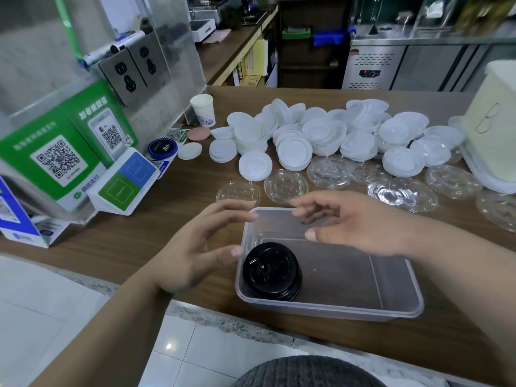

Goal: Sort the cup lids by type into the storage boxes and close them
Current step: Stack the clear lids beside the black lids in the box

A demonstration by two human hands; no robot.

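A clear plastic storage box (pixel 402 308) stands open at the wooden counter's near edge. A stack of black cup lids (pixel 272 270) sits in its left end. My left hand (pixel 190 247) hovers just left of the box with relaxed fingers, holding nothing. My right hand (pixel 354 222) hovers over the box's far side, fingers loosely spread and empty. Behind the box lie several flat clear lids (pixel 284 185) and, farther back, a wide pile of white lids (pixel 321 132).
A second white storage box (pixel 494 129) stands at the right edge of the counter (pixel 173 219). A paper cup (pixel 203 109), green QR-code signs (pixel 58 160) and a small payment stand (pixel 122 182) crowd the left. Tiled floor lies below the counter edge.
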